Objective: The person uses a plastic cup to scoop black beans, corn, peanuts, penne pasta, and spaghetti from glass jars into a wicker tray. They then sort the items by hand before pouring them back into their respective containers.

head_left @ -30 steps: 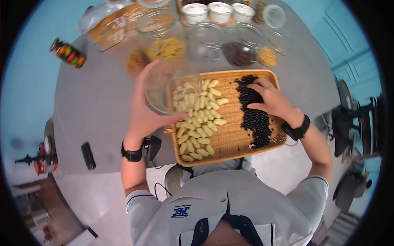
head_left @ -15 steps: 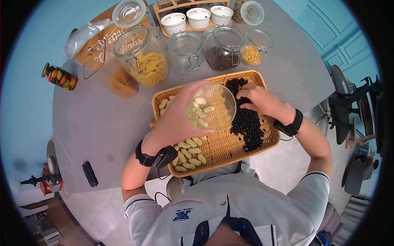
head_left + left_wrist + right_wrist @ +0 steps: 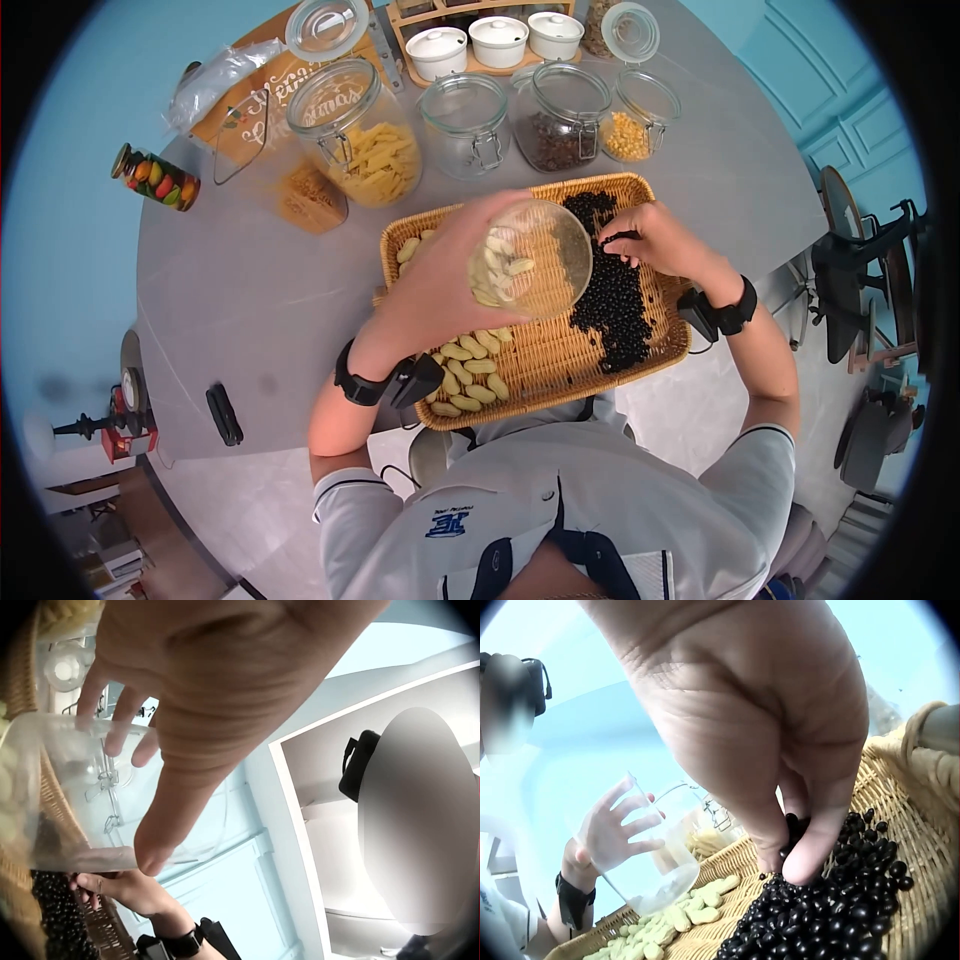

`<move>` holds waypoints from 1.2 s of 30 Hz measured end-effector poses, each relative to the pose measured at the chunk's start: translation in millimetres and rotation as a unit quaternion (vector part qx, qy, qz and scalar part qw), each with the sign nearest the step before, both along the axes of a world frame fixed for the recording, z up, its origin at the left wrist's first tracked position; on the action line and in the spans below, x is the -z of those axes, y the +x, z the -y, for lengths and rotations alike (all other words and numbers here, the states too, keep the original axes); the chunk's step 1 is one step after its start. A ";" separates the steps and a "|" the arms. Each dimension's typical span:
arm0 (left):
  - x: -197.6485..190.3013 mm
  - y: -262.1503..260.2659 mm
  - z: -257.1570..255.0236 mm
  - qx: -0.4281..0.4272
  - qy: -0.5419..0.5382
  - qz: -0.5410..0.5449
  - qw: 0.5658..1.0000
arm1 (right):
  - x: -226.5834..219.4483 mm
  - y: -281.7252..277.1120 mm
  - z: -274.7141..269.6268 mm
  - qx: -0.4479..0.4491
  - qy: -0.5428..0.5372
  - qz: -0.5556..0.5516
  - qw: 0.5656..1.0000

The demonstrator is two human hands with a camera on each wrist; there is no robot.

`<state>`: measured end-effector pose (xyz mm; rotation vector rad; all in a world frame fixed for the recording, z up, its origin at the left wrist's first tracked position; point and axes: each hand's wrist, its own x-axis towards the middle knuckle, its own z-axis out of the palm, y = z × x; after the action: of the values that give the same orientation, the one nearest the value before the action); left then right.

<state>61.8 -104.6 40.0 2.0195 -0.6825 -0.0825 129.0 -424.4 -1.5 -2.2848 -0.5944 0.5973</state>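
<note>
My left hand (image 3: 435, 275) grips a clear, round, open-mouthed container (image 3: 75, 795), fingers on one side and thumb on the other. It is tilted over the middle of a wicker basket (image 3: 540, 345), its mouth toward the right hand; pale peanuts show through its wall. Unshelled peanuts (image 3: 470, 372) cover the basket's left side, partly hidden behind the left hand. Black beans (image 3: 615, 310) lie spread along the right side. Just over them, my right hand (image 3: 660, 242) pinches a small bunch of beans between thumb and fingers, as the right wrist view (image 3: 799, 825) shows.
Behind the basket stand glass jars: one of pasta (image 3: 375, 165), one clear jar (image 3: 465, 130), one of dark pieces (image 3: 560, 135) and one of yellow kernels (image 3: 628, 135). White lidded pots (image 3: 498, 42) stand farther back. A colourful jar (image 3: 158, 180) lies left; a black object (image 3: 224, 414) is near the front edge.
The left hand has carried the container rightward from above the peanuts to beside the beans. The right hand, earlier spread in the beans, has drawn its fingers together around some of them.
</note>
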 end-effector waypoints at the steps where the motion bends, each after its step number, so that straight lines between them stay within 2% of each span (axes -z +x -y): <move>1: 0.5 -0.5 3.6 -0.001 -0.004 -0.001 1.000 | 1.9 2.9 1.4 -0.002 0.019 -0.014 1.000; 3: 4.3 -2.1 14.0 -0.003 -0.017 -0.002 1.000 | 6.2 9.5 7.2 -0.006 0.052 -0.041 0.998; 6: 8.2 2.3 20.3 0.000 -0.005 -0.007 1.000 | -23.2 13.6 6.2 0.063 0.148 -0.111 0.981; 9: 15.2 6.2 22.7 0.006 -0.037 -0.035 0.999 | -77.1 6.3 -6.6 0.053 0.182 -0.118 0.975; 12: 14.1 5.7 25.1 0.029 -0.014 -0.029 0.999 | -102.7 -7.1 -32.4 -0.036 0.163 -0.081 0.983; 16: 15.9 4.7 25.4 0.034 -0.014 -0.043 0.998 | -90.4 -18.6 -61.8 -0.145 0.081 0.100 0.981; 19: 16.2 6.4 24.6 0.036 -0.016 -0.041 0.998 | -85.9 -23.7 -65.9 -0.187 0.041 0.131 0.973; 23: 14.7 6.7 25.6 0.043 -0.015 -0.032 0.998 | -88.8 -26.8 -70.5 -0.230 0.005 0.062 0.971; 29: 11.9 3.3 30.3 0.051 0.020 -0.010 0.998 | -69.8 -31.5 -68.6 -0.318 -0.027 0.105 0.942; 36: 9.8 -0.3 29.7 0.046 0.021 0.007 0.999 | -77.0 -35.2 -73.4 -0.322 -0.066 0.088 0.940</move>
<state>61.5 -134.3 30.2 2.0291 -0.7888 -0.1387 93.8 -351.0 75.5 -2.2616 -1.4583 0.7515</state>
